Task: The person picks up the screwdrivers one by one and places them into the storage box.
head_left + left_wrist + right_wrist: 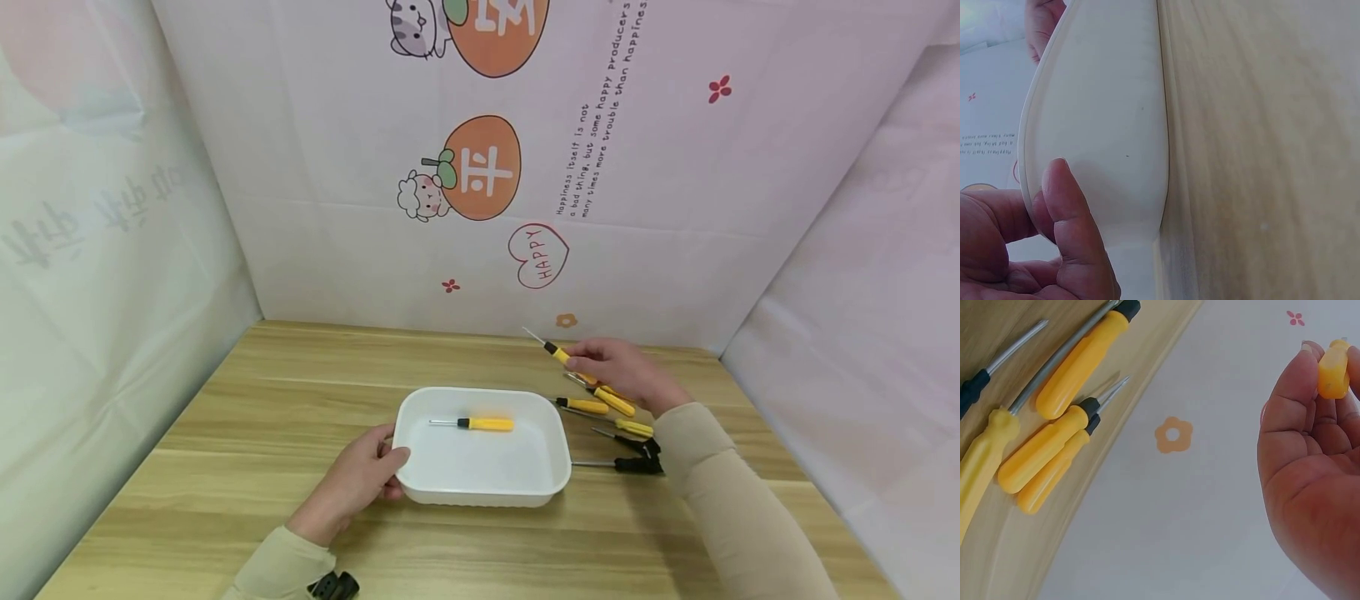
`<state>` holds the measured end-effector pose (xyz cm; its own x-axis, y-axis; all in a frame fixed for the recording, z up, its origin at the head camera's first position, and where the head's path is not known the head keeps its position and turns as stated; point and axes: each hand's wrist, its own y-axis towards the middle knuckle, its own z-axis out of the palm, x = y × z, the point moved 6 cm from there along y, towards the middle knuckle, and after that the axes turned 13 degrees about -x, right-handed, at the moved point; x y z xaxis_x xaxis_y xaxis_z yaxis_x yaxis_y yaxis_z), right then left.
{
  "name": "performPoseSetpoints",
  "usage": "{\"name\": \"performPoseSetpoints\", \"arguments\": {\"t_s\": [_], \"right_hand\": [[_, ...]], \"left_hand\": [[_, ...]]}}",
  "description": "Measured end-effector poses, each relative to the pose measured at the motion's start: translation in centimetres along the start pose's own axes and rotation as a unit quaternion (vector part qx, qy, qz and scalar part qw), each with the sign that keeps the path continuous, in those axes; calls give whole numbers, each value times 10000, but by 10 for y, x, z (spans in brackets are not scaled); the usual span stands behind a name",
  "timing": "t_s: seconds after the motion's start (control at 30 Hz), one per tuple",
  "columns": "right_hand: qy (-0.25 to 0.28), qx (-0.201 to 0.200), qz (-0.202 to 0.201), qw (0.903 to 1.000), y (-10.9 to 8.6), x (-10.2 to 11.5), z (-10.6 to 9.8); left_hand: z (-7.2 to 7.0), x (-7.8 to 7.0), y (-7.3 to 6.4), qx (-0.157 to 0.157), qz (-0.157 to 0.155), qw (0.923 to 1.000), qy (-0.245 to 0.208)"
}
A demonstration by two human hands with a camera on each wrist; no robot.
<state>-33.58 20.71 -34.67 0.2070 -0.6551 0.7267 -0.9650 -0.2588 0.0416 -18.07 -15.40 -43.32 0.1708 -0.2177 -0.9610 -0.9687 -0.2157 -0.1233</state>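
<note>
In the head view my left hand [360, 473] grips the left rim of a white plastic tray [480, 483], thumb over the edge. The left wrist view shows the left hand's fingers [1072, 219] against the tray's outer wall [1104, 125]. One yellow screwdriver [487, 424] with a black collar lies inside the tray, tip to the left. Beyond the tray's far right corner, my right hand [618, 367] pinches another yellow screwdriver [558, 352] by its handle, raised above the table with its shaft pointing up and left. Its handle end [1334, 378] shows between thumb and fingers in the right wrist view.
Several yellow-handled screwdrivers [585, 406] lie right of the tray, some touching each other. Nearer me are black-handled tools [637, 465], one with its shaft reaching toward the tray. The wooden table [300, 375] meets a printed cloth wall [337, 275] at the back.
</note>
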Motion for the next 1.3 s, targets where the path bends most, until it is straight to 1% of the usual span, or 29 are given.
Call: {"name": "performPoseSetpoints", "arguments": {"t_s": [0.17, 0.5, 0.8, 0.9, 1.03, 1.3], "right_hand": [[-32, -28, 25, 10000, 1, 2, 4], [-22, -43, -143, 9999, -2, 11, 13], [351, 46, -225, 9991, -7, 20, 21], [388, 82, -216, 9990, -8, 21, 24], [319, 89, -232, 9992, -10, 24, 27], [82, 79, -390, 9992, -10, 29, 32]], "left_hand": [[0, 0, 0, 8, 19, 10000, 8], [0, 0, -1, 3, 29, 10000, -37], [0, 1, -1, -22, 3, 10000, -66], [0, 1, -1, -20, 2, 10000, -83], [0, 1, -1, -27, 11, 10000, -92], [0, 0, -2, -52, 4, 9999, -107]]}}
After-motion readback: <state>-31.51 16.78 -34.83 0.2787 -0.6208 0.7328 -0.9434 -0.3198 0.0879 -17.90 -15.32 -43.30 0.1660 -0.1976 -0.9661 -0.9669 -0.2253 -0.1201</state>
